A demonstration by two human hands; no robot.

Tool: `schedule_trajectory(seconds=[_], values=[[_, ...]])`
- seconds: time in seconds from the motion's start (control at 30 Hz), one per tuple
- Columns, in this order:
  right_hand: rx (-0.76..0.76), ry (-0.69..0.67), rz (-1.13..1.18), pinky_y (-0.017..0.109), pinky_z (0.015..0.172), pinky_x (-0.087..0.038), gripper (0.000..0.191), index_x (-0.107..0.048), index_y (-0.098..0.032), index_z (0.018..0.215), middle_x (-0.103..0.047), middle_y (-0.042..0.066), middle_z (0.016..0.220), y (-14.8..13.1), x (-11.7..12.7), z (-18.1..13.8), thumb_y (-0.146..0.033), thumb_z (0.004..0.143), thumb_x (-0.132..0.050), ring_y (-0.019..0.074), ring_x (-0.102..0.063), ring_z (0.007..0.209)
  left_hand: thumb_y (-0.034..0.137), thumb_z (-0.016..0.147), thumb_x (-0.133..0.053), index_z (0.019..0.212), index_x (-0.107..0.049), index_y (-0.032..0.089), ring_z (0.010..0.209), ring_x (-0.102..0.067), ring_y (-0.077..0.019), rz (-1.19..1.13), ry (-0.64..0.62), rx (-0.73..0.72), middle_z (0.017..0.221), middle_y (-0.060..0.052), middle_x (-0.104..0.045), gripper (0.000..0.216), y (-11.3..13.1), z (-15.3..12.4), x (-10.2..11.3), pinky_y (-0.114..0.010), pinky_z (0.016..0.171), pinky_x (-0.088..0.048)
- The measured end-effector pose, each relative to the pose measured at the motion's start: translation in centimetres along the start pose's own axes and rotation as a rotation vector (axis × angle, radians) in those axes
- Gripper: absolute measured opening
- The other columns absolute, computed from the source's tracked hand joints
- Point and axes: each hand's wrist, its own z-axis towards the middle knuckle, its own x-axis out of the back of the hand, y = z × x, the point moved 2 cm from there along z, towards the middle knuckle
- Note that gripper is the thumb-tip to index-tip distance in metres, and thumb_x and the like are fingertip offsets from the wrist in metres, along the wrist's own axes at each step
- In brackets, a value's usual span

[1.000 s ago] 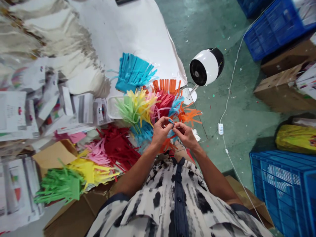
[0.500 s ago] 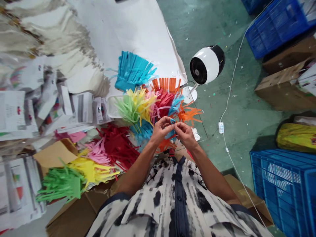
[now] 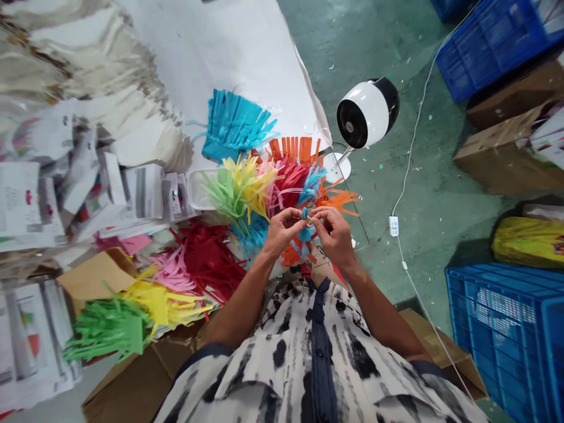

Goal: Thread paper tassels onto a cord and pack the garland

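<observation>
One small, curled blue strip [image 3: 305, 212] sits pinched between left fingers [image 3: 289, 214] and right fingers [image 3: 324, 214].

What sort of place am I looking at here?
Probably a craft workshop or packing area. Piles of colourful, paper-like fringes lie close to the person, stacks of printed packets sit on the left, and blue plastic crates stand on the floor.
</observation>
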Motion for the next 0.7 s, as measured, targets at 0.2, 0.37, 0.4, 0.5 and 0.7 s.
schedule_trajectory(seconds=[0.2, 0.37, 0.4, 0.5, 0.7], values=[[0.010, 0.011, -0.065, 0.031, 0.071, -0.049, 0.012, -0.065, -0.022, 0.090, -0.071, 0.006, 0.104, 0.5, -0.3, 0.0, -0.027, 0.101, -0.062, 0.0179, -0.063, 0.087, 0.038, 0.078, -0.085, 0.090, -0.069, 0.017, 0.076, -0.066, -0.0133, 0.141, 0.013, -0.037, 0.084, -0.001, -0.070, 0.029, -0.4, -0.2, 0.1, -0.026, 0.074, -0.054], [0.006, 0.028, -0.088, 0.031, 0.068, -0.047, 0.012, -0.065, -0.022, 0.090, -0.071, 0.005, 0.101, 0.6, -0.3, -0.2, -0.029, 0.100, -0.063, 0.0166, -0.061, 0.079, 0.044, 0.093, -0.069, 0.091, -0.070, 0.018, 0.077, -0.063, -0.0140, 0.296, 0.024, -0.123, 0.086, -0.002, -0.068, 0.026, 0.1, -0.8, -0.1, -0.026, 0.074, -0.051], [0.002, 0.033, -0.092, 0.031, 0.067, -0.047, 0.013, -0.065, -0.022, 0.090, -0.071, 0.005, 0.101, 0.6, -0.3, -0.2, -0.029, 0.100, -0.063, 0.0161, -0.060, 0.077, 0.045, 0.095, -0.066, 0.091, -0.071, 0.018, 0.078, -0.062, -0.0141, 0.316, 0.036, -0.140, 0.085, -0.002, -0.068, 0.028, 0.2, -0.9, -0.2, -0.026, 0.074, -0.051], [-0.021, 0.040, -0.094, 0.031, 0.066, -0.047, 0.012, -0.065, -0.022, 0.091, -0.071, 0.004, 0.100, 0.6, -0.2, -0.4, -0.030, 0.100, -0.064, 0.0145, -0.056, 0.070, 0.045, 0.096, -0.067, 0.088, -0.070, 0.018, 0.080, -0.062, -0.0146, 0.341, 0.069, -0.186, 0.087, -0.002, -0.068, 0.028, 0.3, -1.1, -0.5, -0.027, 0.076, -0.050], [-0.075, 0.042, -0.036, 0.030, 0.066, -0.047, 0.013, -0.066, -0.022, 0.093, -0.070, 0.004, 0.101, 1.1, -0.2, -0.7, -0.033, 0.100, -0.063, 0.0143, -0.057, 0.072, 0.042, 0.091, -0.076, 0.084, -0.071, 0.018, 0.083, -0.065, -0.0157, 0.306, 0.053, -0.211, 0.086, -0.003, -0.070, 0.025, 0.2, -1.0, -0.7, -0.029, 0.081, -0.052]])
